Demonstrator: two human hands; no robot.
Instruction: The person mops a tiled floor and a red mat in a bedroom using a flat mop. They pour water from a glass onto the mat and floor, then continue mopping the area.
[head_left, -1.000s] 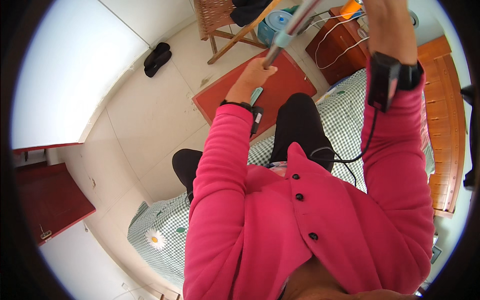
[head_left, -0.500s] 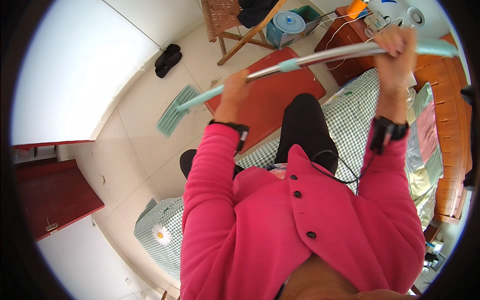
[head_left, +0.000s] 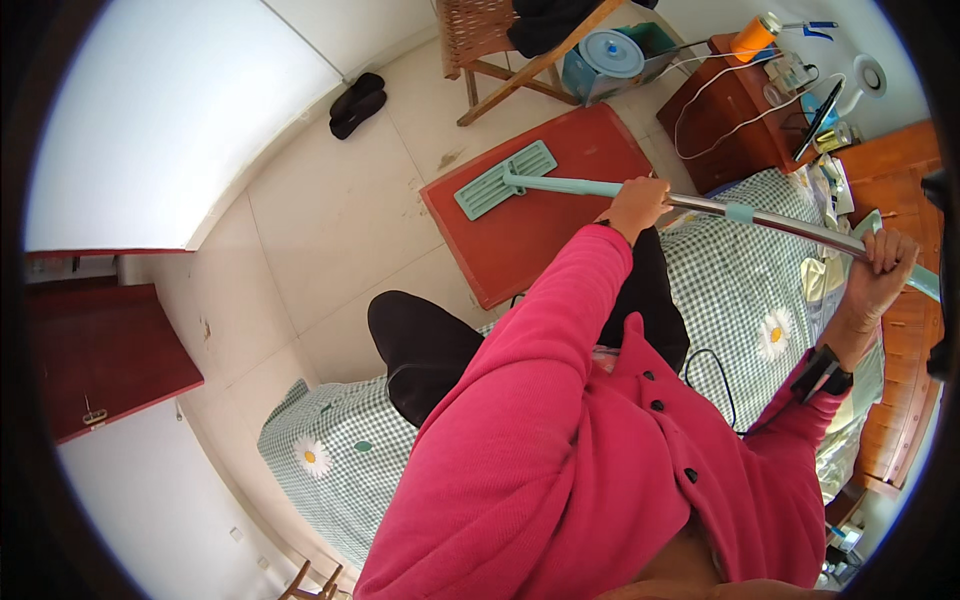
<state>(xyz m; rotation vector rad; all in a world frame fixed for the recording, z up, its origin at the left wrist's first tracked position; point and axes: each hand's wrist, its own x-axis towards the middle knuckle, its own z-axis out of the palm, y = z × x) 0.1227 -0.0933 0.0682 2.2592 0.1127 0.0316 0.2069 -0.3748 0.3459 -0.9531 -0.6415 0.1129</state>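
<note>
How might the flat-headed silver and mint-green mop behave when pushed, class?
The silver and mint-green shaft will likely stay stiff, since its shiny middle looks metal. The flat slotted mint-green head seems light, looking thin and plastic. It might tilt or swivel, since the shaft joins it at one small spot.

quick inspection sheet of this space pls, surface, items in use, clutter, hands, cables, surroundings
Surface: pale tiled floor with a few dark marks; red rectangular panel over part of it.
Items in use: flat mop; its light-green mop head is over the red panel, contact unclear.
Clutter: black footwear by the wall; blue-lidded container near the wooden chair.
Hands: left hand grips the pole partway along; right hand grips it nearer the upper end.
Cables: white cord loops down the nightstand; black cable beside the pink jacket.
Surroundings: checked bed cover, wooden headboard.
</note>
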